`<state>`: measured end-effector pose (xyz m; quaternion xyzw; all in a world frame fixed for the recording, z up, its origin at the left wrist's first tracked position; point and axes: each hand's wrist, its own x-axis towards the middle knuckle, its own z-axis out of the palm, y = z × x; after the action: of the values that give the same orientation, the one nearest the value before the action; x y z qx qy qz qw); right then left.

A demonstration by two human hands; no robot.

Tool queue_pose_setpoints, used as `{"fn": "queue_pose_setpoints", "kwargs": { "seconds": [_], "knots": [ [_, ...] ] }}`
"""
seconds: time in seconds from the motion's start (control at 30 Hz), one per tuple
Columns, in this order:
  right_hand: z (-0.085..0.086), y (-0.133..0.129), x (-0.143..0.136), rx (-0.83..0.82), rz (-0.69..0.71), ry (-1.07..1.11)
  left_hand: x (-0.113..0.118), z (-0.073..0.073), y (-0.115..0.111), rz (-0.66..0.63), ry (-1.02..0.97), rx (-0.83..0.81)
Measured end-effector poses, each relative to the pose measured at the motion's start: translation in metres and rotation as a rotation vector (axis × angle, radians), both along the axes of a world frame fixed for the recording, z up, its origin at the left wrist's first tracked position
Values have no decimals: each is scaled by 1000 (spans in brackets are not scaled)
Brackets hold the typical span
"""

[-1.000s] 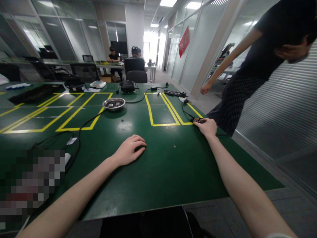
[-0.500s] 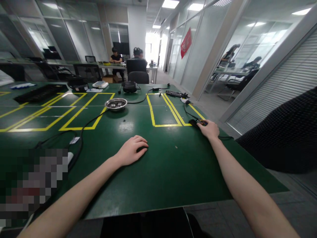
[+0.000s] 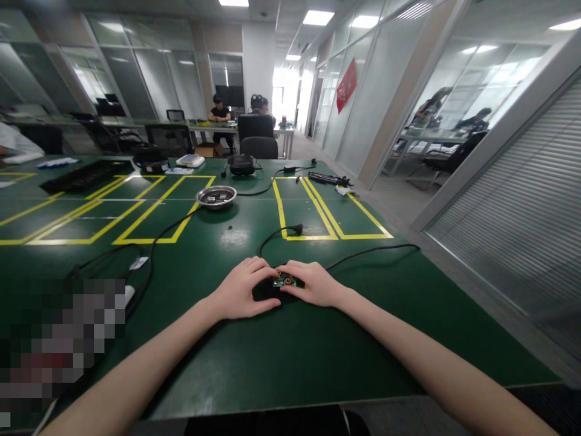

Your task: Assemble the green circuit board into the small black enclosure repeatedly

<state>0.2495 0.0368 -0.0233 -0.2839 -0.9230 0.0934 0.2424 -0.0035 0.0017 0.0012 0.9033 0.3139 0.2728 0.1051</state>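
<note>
A small open circuit board (image 3: 285, 281) with coils on it sits in a black casing on the green table, between my two hands. My left hand (image 3: 247, 287) curves round the casing's left side, thumb low and fingers at the top. From the right, my right hand (image 3: 313, 283) grips the board with thumb and fingers. A black cable with a plug (image 3: 297, 229) curls up behind the hands, and another black cable (image 3: 372, 249) runs off to the right. My fingers partly hide the casing.
A metal bowl (image 3: 216, 197) with small metal parts stands further back, left of centre. Yellow tape outlines (image 3: 340, 236) mark the table (image 3: 254, 363). A black tray (image 3: 86, 175), a black adapter (image 3: 241, 164) and a folded tripod (image 3: 329, 178) lie at the far side. People sit beyond.
My right hand has brought the board and its cables from the right side to the middle. My left hand has closed round the casing's left side.
</note>
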Motion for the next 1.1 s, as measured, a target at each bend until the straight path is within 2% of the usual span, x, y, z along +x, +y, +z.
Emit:
{"fn": "queue_pose_setpoints", "kwargs": {
  "seconds": [0.13,0.3,0.5,0.73,1.1],
  "knots": [
    [5,-4,0,97,54,-42,2,0,-2,52,-3,47],
    [7,1,8,160,43,-32,4,-2,0,4,-18,-54],
    [8,5,15,204,29,5,3,-3,6,61,19,-64],
    [7,5,17,181,25,28,0,3,7,98,87,-37],
    [5,14,24,93,-53,83,-16,-12,16,139,103,-64]
  ]
}}
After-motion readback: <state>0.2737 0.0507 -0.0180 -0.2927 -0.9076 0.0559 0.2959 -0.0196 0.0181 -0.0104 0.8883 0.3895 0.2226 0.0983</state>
